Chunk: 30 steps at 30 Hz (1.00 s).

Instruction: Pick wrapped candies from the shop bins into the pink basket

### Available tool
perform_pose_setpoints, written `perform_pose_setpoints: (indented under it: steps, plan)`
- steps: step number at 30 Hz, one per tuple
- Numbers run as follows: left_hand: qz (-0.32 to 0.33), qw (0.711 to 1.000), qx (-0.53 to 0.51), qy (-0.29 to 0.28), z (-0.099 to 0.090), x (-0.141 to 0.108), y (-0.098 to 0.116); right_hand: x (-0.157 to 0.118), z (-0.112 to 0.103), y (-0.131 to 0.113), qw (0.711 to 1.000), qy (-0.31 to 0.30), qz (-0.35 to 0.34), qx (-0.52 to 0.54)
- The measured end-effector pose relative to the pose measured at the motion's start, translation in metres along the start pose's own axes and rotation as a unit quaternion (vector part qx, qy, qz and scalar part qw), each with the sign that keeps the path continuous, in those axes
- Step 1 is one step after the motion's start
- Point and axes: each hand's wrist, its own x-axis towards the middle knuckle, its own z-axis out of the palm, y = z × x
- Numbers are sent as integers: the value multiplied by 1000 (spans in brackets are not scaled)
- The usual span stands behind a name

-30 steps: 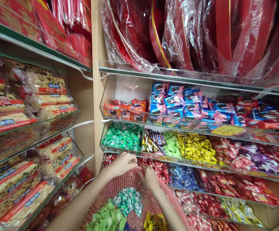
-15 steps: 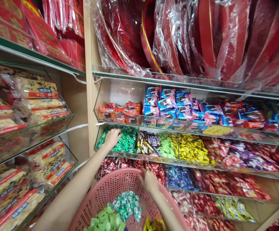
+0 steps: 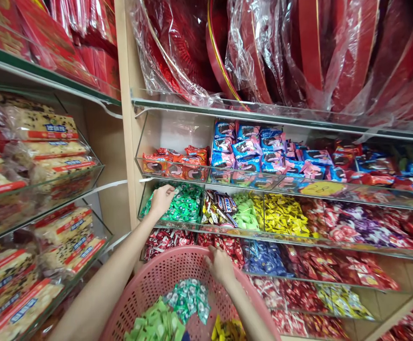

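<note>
Left hand [image 3: 161, 201] at shiny green-wrapped candies [image 3: 188, 207], grip unclear: likely light, slippery, scoop underneath! Right hand [image 3: 222, 266] clasps pink perforated-plastic basket [image 3: 152, 273] rim.

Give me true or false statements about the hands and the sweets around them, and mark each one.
1. The left hand is at the displayed green-wrapped candies. True.
2. The right hand is in those candies too. False: it holds the rim of the pink basket.
3. The pink basket contains light-green packets. True.
4. The displayed yellow-wrapped candies lie left of the green-wrapped candies. False: they lie to the right.
5. Plastic-wrapped red items stand above the blue packets. True.
6. The long cream-and-red packs are on the view's right side. False: they are on its left.
</note>
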Motion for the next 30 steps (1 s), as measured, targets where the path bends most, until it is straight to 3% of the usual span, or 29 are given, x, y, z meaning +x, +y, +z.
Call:
perform_pose_setpoints:
  steps: [4, 8, 11, 16, 19, 24, 30]
  plan:
    - [-22, 982, -186, -22, -5, -32, 7, 1, -1, -3, 1000, -2, -6, -2]
    - [-41, 966, -243, -76, -9, -71, 17, 2, -1, -8, 1000, -6, -12, -9]
    - [-50, 954, -249, -159, -8, -91, 19, 3, 1, -11, 1000, -11, -21, -10]
    - [-44, 912, -217, -346, 5, -113, 13, 4, 6, -16, 999, -12, -31, -6]
    - [-34, 897, -171, -406, 18, -125, 7, 3, 7, -18, 999, -15, -33, -8]
    - [-25, 887, -117, -446, 37, -139, -6, 3, 7, -20, 999, -23, -33, -12]
    - [-10, 888, -94, -450, 37, -141, -7, 4, 8, -20, 999, -26, -28, -10]
